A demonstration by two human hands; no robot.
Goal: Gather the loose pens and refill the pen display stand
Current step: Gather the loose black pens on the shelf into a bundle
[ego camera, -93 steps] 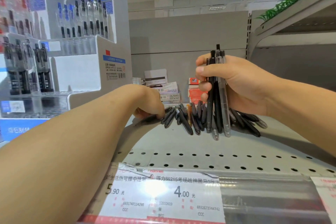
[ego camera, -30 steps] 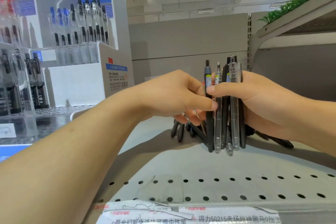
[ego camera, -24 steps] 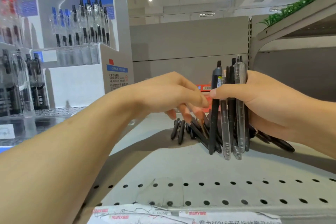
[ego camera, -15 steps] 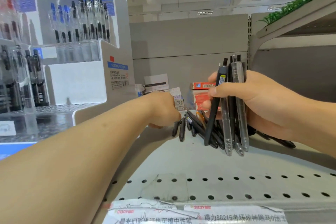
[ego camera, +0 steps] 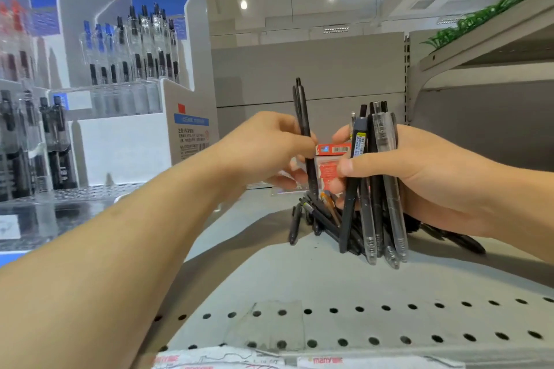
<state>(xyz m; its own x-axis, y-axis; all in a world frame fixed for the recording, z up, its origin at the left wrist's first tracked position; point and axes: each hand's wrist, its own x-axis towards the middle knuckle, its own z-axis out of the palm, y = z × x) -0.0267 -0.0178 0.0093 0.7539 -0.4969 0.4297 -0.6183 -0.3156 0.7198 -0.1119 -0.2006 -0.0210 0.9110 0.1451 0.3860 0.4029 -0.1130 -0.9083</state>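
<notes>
The right hand point(ego camera: 419, 177) grips a bundle point(ego camera: 374, 189) of black and clear pens, held nearly upright, thumb across the front and fingers curled round behind. The bundle's lower tips hang just above the shelf point(ego camera: 269, 278), near the front edge of the pile. The left hand point(ego camera: 263, 153) pinches a single black pen point(ego camera: 305, 141) between thumb and fingers; this pen stands almost upright, its clip end rising above the knuckles, just beside the bundle but apart from it.

Below and between the two hands, a pile of loose pens point(ego camera: 317, 219), mostly black, lies on the grey shelf, some crossing each other; a few more stick out to the right under the right wrist. Behind the pile stand small red and white boxes point(ego camera: 329, 165), partly hidden by the fingers.

Well to the left stands the white tiered stand point(ego camera: 126, 144) with a blue header, its upper row filled with upright pens, blue-capped ones to the left and black ones to the right. A second stand further left is blurred. The shelf's front strip is perforated, with price labels point(ego camera: 224, 361) along its edge.
</notes>
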